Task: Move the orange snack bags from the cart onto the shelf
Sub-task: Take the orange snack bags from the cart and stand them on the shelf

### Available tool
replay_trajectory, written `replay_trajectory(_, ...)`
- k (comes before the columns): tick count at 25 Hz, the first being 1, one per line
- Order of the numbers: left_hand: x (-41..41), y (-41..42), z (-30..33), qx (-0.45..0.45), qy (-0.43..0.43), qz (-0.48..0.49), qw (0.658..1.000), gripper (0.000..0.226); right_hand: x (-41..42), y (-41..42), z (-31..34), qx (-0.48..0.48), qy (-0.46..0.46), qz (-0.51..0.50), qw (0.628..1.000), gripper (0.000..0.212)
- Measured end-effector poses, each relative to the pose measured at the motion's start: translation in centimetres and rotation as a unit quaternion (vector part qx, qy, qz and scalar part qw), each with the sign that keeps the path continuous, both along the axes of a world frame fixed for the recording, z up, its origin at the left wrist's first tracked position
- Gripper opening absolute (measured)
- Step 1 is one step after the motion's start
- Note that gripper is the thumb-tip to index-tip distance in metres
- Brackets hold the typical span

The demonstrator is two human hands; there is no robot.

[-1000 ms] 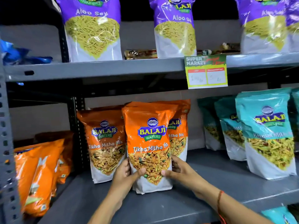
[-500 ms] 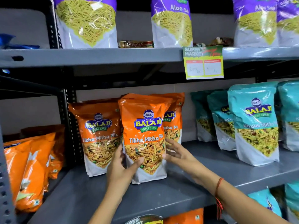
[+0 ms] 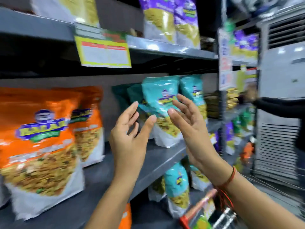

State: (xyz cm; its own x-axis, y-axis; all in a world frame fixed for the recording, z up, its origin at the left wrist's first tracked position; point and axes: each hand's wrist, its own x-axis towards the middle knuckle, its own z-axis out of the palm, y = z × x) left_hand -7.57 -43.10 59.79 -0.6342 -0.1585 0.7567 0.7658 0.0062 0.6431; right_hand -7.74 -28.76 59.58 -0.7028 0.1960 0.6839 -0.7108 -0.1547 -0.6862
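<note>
Two orange snack bags stand upright on the grey shelf (image 3: 99, 177) at the left: a large near one (image 3: 38, 146) and one behind it (image 3: 89, 126). My left hand (image 3: 130, 134) and my right hand (image 3: 189, 128) are raised in front of the shelf, to the right of the orange bags. Both are empty, fingers spread, palms facing each other. The red handle of the cart (image 3: 198, 205) shows at the bottom right, below my right wrist. The whole view is blurred by motion.
Teal snack bags (image 3: 158, 100) stand on the same shelf behind my hands, more teal bags (image 3: 176, 184) on the shelf below. Purple bags (image 3: 168, 19) and a yellow price tag (image 3: 104, 52) sit on the shelf above. A person's dark sleeve (image 3: 277, 106) reaches in at the right, by a white cabinet (image 3: 280, 113).
Both hands have let go of the front orange bag, which stays standing on the shelf, and have drawn back to the right. The view has swung right and blurred.
</note>
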Motion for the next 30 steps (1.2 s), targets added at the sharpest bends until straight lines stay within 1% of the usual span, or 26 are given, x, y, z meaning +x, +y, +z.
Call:
replay_trajectory(2, -1.0, 5.0, -0.7, 0.001, -0.014, -0.077, 0.997, 0.046, 1.1, 4.4, -0.4, -0.009, 0.002, -0.064, 0.998, 0.055)
replay_trajectory(3, -1.3, 8.3, -1.4, -0.001, -0.031, -0.126, 0.992, 0.046, 2.0, 7.3, -0.9, -0.012, -0.001, -0.105, 0.994, 0.052)
replay_trajectory(5, -1.6, 13.6, -2.9, 0.0, -0.054, -0.202, 0.978, 0.045, 3.5, 11.5, -2.1, -0.012, -0.017, -0.159, 0.987, 0.048)
replay_trajectory(8, -0.4, 24.4, -6.8, -0.027, -0.11, -0.332, 0.936, 0.042, 7.1, 20.0, -5.0, -0.02, -0.058, -0.257, 0.964, 0.045)
replay_trajectory(11, 1.5, 33.4, -13.3, -0.117, -0.162, -0.426, 0.882, 0.041, 11.3, 28.2, -9.7, -0.026, -0.151, -0.332, 0.931, 0.041)
replay_trajectory(13, 2.4, 38.6, -20.4, -0.201, -0.218, -0.463, 0.835, 0.044, 14.5, 33.3, -14.8, -0.026, -0.231, -0.36, 0.904, 0.044)
replay_trajectory(14, 2.7, 40.9, -24.5, -0.247, -0.249, -0.47, 0.81, 0.047, 16.1, 35.7, -18.0, -0.027, -0.279, -0.366, 0.888, 0.042)
replay_trajectory(16, 3.3, 44.6, -33.3, -0.349, -0.315, -0.47, 0.747, 0.057, 19.6, 40.0, -26.1, -0.034, -0.384, -0.385, 0.839, 0.036)
replay_trajectory(17, 3.7, 45.9, -37.6, -0.406, -0.346, -0.456, 0.712, 0.063, 21.3, 41.5, -30.7, -0.042, -0.448, -0.39, 0.804, 0.039)
replay_trajectory(19, 4.4, 46.9, -45.3, -0.488, -0.408, -0.426, 0.643, 0.071, 24.5, 42.9, -40.2, -0.056, -0.58, -0.389, 0.714, 0.066)
replay_trajectory(20, 4.9, 47.4, -49.2, -0.513, -0.446, -0.42, 0.601, 0.072, 25.9, 43.2, -45.3, -0.065, -0.642, -0.371, 0.668, 0.076)
replay_trajectory(21, 5.4, 47.6, -52.3, -0.545, -0.472, -0.415, 0.555, 0.07, 27.3, 43.4, -50.4, -0.069, -0.689, -0.352, 0.63, 0.083)
replay_trajectory(22, 5.9, 47.9, -55.0, -0.575, -0.481, -0.41, 0.52, 0.067, 28.2, 43.2, -53.6, -0.074, -0.72, -0.336, 0.603, 0.091)
replay_trajectory(23, 6.4, 48.1, -57.3, -0.601, -0.481, -0.406, 0.493, 0.065, 28.2, 43.0, -54.8, -0.075, -0.743, -0.33, 0.577, 0.097)
replay_trajectory(24, 7.0, 48.4, -59.3, -0.617, -0.48, -0.408, 0.471, 0.065, 27.9, 42.9, -55.4, -0.078, -0.76, -0.329, 0.554, 0.099)
replay_trajectory(25, 7.5, 48.8, -60.9, -0.626, -0.488, -0.414, 0.445, 0.067, 28.1, 43.1, -57.1, -0.074, -0.777, -0.319, 0.537, 0.093)
replay_trajectory(26, 8.1, 49.3, -62.4, -0.63, -0.491, -0.422, 0.428, 0.072, 28.2, 43.3, -58.3, -0.054, -0.786, -0.312, 0.531, 0.082)
replay_trajectory(27, 8.7, 49.7, -64.0, -0.634, -0.495, -0.428, 0.412, 0.079, 28.4, 43.8, -59.8, -0.036, -0.788, -0.304, 0.534, 0.074)
replay_trajectory(28, 9.2, 50.2, -65.6, -0.633, -0.5, -0.435, 0.401, 0.085, 28.6, 44.3, -61.2, -0.028, -0.794, -0.299, 0.529, 0.073)
replay_trajectory(30, 10.2, 50.7, -68.3, -0.616, -0.52, -0.454, 0.379, 0.092, 28.9, 44.5, -63.7, -0.063, -0.806, -0.273, 0.522, 0.074)
